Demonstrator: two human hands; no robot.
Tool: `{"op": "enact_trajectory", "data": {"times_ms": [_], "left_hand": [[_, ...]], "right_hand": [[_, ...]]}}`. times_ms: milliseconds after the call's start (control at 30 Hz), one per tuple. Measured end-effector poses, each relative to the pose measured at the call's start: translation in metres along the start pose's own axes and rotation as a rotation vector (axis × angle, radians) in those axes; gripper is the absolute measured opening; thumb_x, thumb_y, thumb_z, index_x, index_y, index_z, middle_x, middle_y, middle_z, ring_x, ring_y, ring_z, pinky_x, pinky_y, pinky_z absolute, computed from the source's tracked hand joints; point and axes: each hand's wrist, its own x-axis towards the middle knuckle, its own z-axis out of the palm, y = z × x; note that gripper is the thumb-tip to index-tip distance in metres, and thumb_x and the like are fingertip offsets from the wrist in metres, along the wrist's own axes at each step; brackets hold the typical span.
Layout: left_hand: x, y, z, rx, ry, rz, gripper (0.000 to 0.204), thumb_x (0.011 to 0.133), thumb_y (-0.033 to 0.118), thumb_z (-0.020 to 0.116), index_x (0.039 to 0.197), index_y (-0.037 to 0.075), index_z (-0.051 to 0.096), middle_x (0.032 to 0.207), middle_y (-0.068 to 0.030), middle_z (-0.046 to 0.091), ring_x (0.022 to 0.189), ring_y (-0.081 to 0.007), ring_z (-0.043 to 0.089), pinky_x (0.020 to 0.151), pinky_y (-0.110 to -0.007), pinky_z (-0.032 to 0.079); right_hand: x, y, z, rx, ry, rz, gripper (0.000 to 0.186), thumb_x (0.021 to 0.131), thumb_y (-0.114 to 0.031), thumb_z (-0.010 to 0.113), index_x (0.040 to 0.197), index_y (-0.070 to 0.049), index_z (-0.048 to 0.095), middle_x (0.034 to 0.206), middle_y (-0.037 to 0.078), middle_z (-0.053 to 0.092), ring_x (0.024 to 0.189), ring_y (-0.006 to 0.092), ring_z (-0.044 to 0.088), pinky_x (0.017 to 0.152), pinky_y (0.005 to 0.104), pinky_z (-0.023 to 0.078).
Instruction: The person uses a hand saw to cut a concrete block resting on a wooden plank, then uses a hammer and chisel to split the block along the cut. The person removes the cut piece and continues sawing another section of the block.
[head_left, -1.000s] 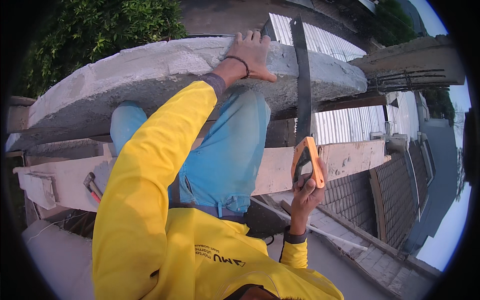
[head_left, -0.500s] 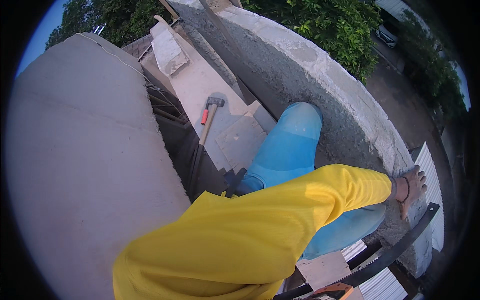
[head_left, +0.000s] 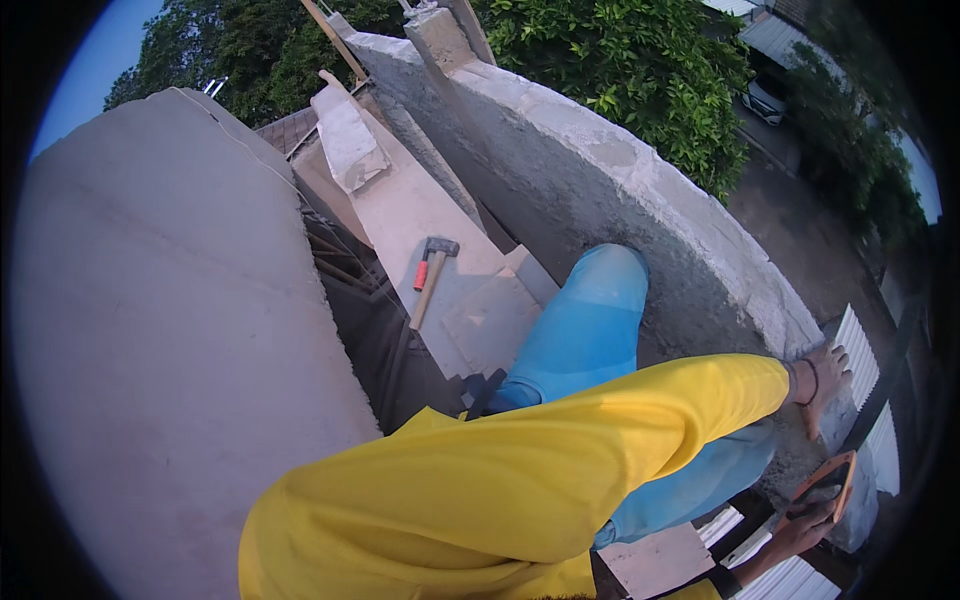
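Note:
My left arm, in a yellow sleeve [head_left: 520, 450], reaches across to the right. My left hand [head_left: 824, 385], with a dark bracelet at the wrist, presses on top of the rough concrete wall [head_left: 690, 205], fingers stretched out and holding nothing. At the lower right my right hand [head_left: 803, 528] is closed round the orange handle of a handsaw [head_left: 868, 425]. The saw's dark blade points up and away, beside the wall's outer edge, over pale corrugated sheets [head_left: 868, 345]. My blue-clad legs [head_left: 590, 310] are bent between the wall and a plank.
A hammer [head_left: 436, 268] lies on the wide plank [head_left: 420, 205], a red piece beside it. A concrete block [head_left: 350, 150] sits farther up the plank. Left is a big grey slab [head_left: 180, 300] with a dark gap alongside. Beyond the wall, a drop shows trees [head_left: 620, 80] and a car [head_left: 765, 100].
My right hand has come into view with the saw, swinging its handle up and right and its blade steeper, away from me. My left hand stays on the wall. The view has tilted slightly.

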Motion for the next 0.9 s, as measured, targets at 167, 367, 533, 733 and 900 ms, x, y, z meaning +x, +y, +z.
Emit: {"op": "enact_trajectory", "data": {"times_ms": [167,367,533,733,900], "left_hand": [[0.000,-0.005,0.002,-0.047,-0.001,0.054,0.123,0.052,0.078,0.085,0.139,-0.005,0.057,0.143,-0.0265,0.056,0.141,-0.0399,0.047,0.119,-0.056,0.031],[-0.001,-0.002,0.001,-0.072,-0.011,0.047,0.123,0.054,0.077,0.085,0.139,-0.007,0.056,0.143,-0.0288,0.054,0.142,-0.0429,0.045,0.122,-0.060,0.027],[-0.003,0.002,-0.001,-0.040,0.000,0.024,0.122,0.054,0.075,0.085,0.139,-0.007,0.055,0.142,-0.0298,0.054,0.142,-0.0438,0.044,0.121,-0.062,0.027],[-0.006,-0.003,-0.017,-0.049,-0.038,0.042,0.120,0.055,0.073,0.085,0.137,-0.008,0.056,0.142,-0.0292,0.055,0.140,-0.0422,0.046,0.120,-0.056,0.032],[-0.010,0.001,-0.027,-0.033,-0.049,0.036,0.116,0.057,0.070,0.085,0.137,-0.008,0.054,0.140,-0.0311,0.055,0.140,-0.0446,0.047,0.118,-0.059,0.034]], "right_hand": [[-0.050,-0.024,-0.008,-0.320,0.030,-0.319,0.049,0.116,-0.038,0.046,0.150,-0.005,0.054,0.086,0.004,0.056,0.066,0.0118,0.050,0.058,0.0278,0.044],[-0.156,-0.035,-0.050,-0.230,0.052,-0.139,0.049,0.115,-0.039,0.045,0.149,-0.004,0.055,0.107,0.010,0.060,0.083,0.0168,0.056,0.067,0.0304,0.049],[-0.087,-0.019,-0.016,-0.262,0.121,-0.269,0.050,0.115,-0.039,0.045,0.149,-0.004,0.055,0.124,0.015,0.064,0.098,0.0210,0.061,0.075,0.0327,0.054],[-0.045,-0.029,-0.003,-0.309,0.070,-0.274,0.052,0.115,-0.042,0.047,0.150,-0.004,0.053,0.128,0.016,0.063,0.101,0.0229,0.064,0.076,0.0328,0.057],[-0.236,-0.105,-0.083,-0.316,0.010,0.045,0.055,0.115,-0.044,0.043,0.156,-0.007,0.044,0.098,0.010,0.059,0.085,0.0151,0.065,0.065,0.0275,0.060]]}}
